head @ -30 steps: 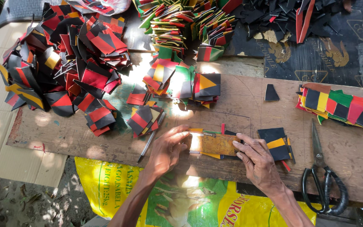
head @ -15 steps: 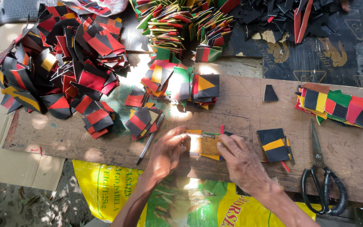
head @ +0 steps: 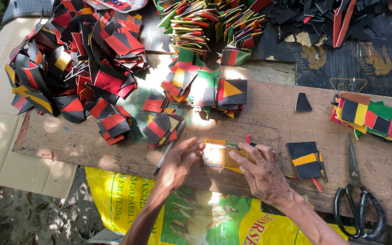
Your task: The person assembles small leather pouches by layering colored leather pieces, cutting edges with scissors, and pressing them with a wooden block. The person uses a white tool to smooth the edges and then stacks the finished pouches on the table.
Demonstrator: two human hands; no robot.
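Observation:
My left hand [head: 178, 164] and my right hand [head: 260, 172] press on a small rectangular cardboard template [head: 218, 155] lying on the wooden board [head: 259, 113]. Coloured strips, yellow, green and red, stick out from under the template. My left fingers hold its left edge; my right fingers lie flat across its right half. A pen or thin tool [head: 168, 149] lies just left of my left hand.
Black-handled scissors [head: 358, 199] lie at the right. A black-and-yellow patch [head: 306, 159] sits beside my right hand. Heaps of red, black and yellow pieces [head: 73, 68] fill the left, more stacks [head: 377, 119] at right. A yellow sack [head: 159, 213] lies below the board.
My right hand slid left over the template and its fingers spread flatter. My left hand stayed at the template's left edge.

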